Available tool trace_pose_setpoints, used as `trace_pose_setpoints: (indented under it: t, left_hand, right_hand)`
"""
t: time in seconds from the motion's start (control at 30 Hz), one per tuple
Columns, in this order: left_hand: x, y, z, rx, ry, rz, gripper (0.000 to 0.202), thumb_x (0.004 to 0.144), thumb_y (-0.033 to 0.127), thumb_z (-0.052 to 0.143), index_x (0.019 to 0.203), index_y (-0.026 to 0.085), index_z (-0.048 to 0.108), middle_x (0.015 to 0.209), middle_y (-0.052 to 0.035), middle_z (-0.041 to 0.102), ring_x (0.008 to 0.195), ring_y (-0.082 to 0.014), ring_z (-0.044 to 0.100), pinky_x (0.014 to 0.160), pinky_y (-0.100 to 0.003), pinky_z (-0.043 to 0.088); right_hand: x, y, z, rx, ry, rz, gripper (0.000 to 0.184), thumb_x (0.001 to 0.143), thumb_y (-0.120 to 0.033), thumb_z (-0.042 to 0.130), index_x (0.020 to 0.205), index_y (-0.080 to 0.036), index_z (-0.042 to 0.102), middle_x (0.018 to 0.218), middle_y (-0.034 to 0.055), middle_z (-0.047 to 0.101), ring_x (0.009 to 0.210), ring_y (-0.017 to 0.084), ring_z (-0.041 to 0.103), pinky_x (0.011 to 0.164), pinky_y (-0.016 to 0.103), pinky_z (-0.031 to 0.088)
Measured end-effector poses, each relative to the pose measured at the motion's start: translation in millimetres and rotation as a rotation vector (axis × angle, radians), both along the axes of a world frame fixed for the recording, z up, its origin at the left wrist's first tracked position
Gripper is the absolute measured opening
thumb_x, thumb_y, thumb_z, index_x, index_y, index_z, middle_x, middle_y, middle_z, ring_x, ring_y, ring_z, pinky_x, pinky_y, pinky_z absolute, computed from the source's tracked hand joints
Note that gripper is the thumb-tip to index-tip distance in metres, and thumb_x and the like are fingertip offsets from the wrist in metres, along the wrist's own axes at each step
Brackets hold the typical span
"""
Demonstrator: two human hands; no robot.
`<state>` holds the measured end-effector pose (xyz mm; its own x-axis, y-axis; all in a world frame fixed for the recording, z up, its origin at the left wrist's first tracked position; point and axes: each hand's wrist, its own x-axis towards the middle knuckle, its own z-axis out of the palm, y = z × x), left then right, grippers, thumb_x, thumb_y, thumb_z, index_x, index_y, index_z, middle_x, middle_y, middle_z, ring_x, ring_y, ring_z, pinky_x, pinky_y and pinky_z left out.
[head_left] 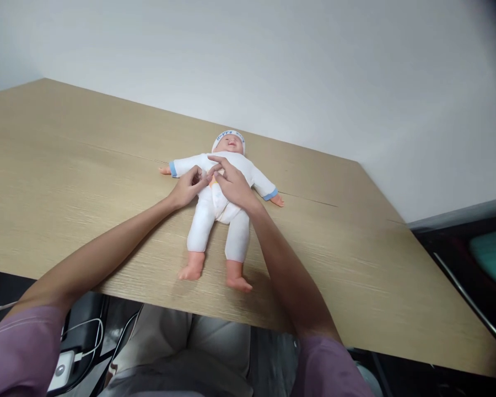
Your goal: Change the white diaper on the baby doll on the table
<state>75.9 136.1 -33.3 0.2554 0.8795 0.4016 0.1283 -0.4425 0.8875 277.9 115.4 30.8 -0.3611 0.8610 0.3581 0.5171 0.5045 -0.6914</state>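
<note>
A baby doll (238, 237) lies face up in the middle of the table, in white clothes with blue cuffs and a white cap with blue lettering. Round its hips is a white diaper (218, 199) with a faint print, and an orange and yellow patch shows at the waist. My left hand (190, 184) is closed in a pinch at the diaper's waist edge, on the left side. Opposite it, my right hand (230, 181) bends over the doll's belly, index finger stretched out, thumb and other fingers closed at the same edge. The exact finger contact is partly hidden.
The light wooden table (86, 182) reaches back to a pale wall (248, 66). Its near edge runs just above my lap. At the lower left, a white device (62, 369) with a cable rests on a black seat. A dark object (467, 275) stands beyond the right edge.
</note>
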Motion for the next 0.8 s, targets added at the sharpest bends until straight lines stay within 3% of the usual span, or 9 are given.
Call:
trace_pose_setpoints:
  t: [0.13,0.33,0.63,0.8]
  left_hand:
    - [-0.3,2.7,-6.4,-0.038,-0.061,0.064,0.053,0.103,0.073,0.068,0.088,0.023,0.056,0.077,0.0017,0.057,0.073,-0.0176,0.053,0.070,-0.032,0.043]
    - [-6.8,7.4,-11.2,-0.054,-0.133,0.258,0.050,0.103,0.070,0.065,0.082,0.025,0.052,0.071,0.0019,0.054,0.069,-0.0186,0.051,0.070,-0.034,0.043]
    - [3.8,-3.1,3.8,0.093,-0.033,0.083,0.057,0.108,0.077,0.056,0.088,0.024,0.057,0.079,0.0002,0.057,0.074,-0.0192,0.050,0.072,-0.035,0.041]
    - [6.1,2.1,13.2,0.149,0.020,0.011,0.059,0.109,0.077,0.056,0.084,0.024,0.050,0.075,0.0020,0.049,0.071,-0.0182,0.044,0.069,-0.035,0.037]
  right_hand:
    - [-0.5,-3.9,0.2,0.047,-0.074,-0.009,0.059,0.104,-0.024,0.057,0.162,-0.023,0.058,0.140,0.0081,0.082,0.134,0.032,0.069,0.122,0.053,0.052]
    - [-7.4,-6.9,-0.2,0.098,-0.225,-0.072,0.062,0.102,-0.026,0.064,0.164,-0.023,0.057,0.140,0.0066,0.083,0.128,0.036,0.070,0.123,0.059,0.050]
    - [-13.4,-5.9,0.1,0.103,-0.320,-0.114,0.074,0.098,-0.028,0.068,0.170,-0.023,0.052,0.140,0.0106,0.082,0.127,0.040,0.070,0.119,0.063,0.052]
    - [-13.1,-3.1,-3.4,0.140,-0.302,-0.102,0.079,0.096,-0.026,0.066,0.173,-0.022,0.048,0.155,0.0139,0.074,0.134,0.041,0.069,0.121,0.065,0.052]
